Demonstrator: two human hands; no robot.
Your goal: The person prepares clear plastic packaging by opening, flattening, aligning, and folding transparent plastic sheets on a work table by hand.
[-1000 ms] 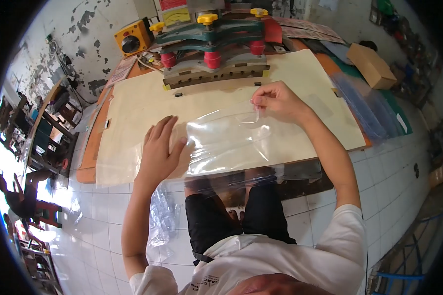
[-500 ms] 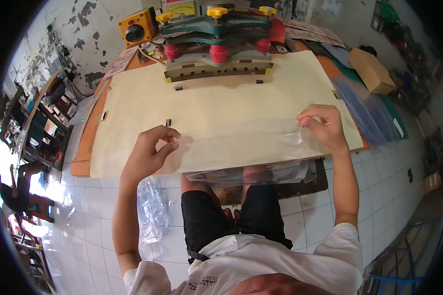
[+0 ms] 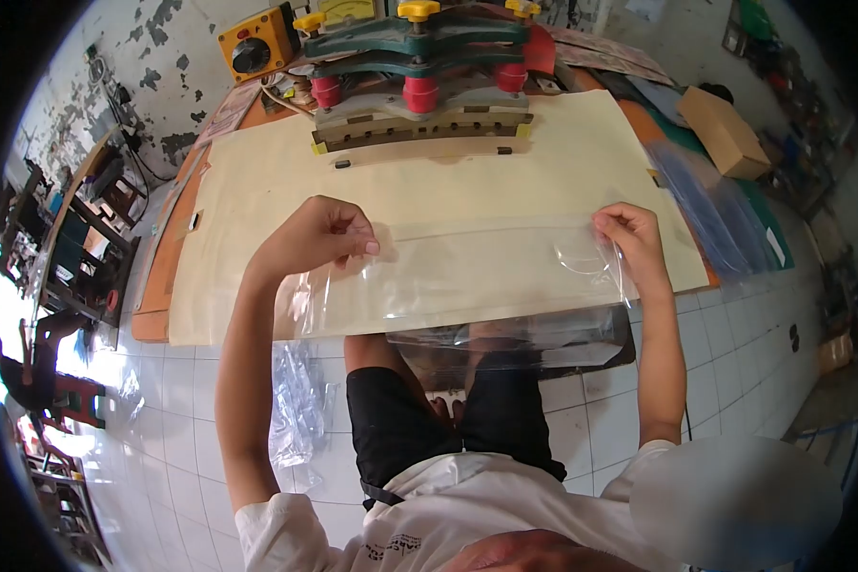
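A clear plastic sheet stretches between my two hands over the cream-covered table, its near part hanging past the front edge. My left hand pinches its upper left part, thumb and fingers pressed together. At the upper right corner, my right hand grips the sheet between thumb and fingers. Beyond the sheet stands a press with green arms and red cylinders, a long toothed metal bar along its front. Two small dark pieces lie just before the bar.
A yellow control box sits at the back left. On the right are a cardboard box and a stack of clear blue-tinted sheets. Crumpled plastic lies on the tiled floor. A person sits at the far left.
My right hand has moved right and toward me with the sheet's corner. My left hand, earlier spread flat on the sheet, has closed on it and lifted, then shifted right and away from me.
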